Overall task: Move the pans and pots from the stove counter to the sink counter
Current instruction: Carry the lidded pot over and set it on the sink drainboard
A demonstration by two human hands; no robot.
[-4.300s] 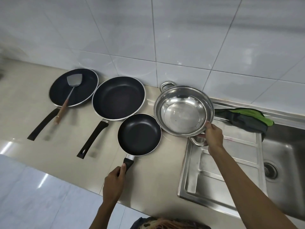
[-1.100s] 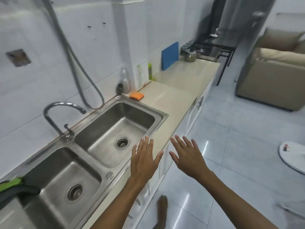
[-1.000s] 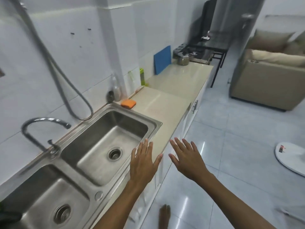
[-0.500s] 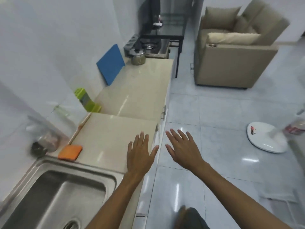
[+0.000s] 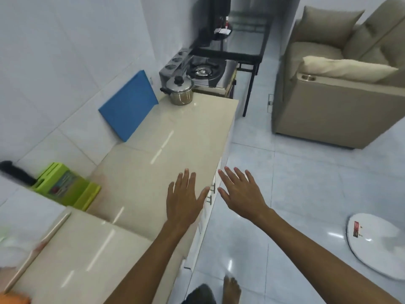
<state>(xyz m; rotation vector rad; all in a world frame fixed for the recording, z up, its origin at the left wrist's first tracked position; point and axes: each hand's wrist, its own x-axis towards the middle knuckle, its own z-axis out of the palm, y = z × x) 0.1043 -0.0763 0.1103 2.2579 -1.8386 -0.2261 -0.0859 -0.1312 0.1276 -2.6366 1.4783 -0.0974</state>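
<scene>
Our left hand [image 5: 183, 197] and right hand [image 5: 242, 190] stay spread and empty; the sink has gone, the lidded pot [image 5: 179, 91] now far ahead awaits collecting.

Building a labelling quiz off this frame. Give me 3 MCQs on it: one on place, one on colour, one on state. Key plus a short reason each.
1. Where does the lidded pot stand?
A. at the far end of the counter, near the stove
B. on the floor
C. on the armchair

2. What colour is the board leaning on the wall?
A. red
B. blue
C. black

3. What are the hands doing?
A. both grip a pan
B. one holds the pot lid
C. both are open and empty

Key:
1 A: the pot sits on the beige counter just before the stove.
2 B: the board is plainly blue against white tile.
3 C: the left hand and right hand have fingers spread, holding nothing.
</scene>
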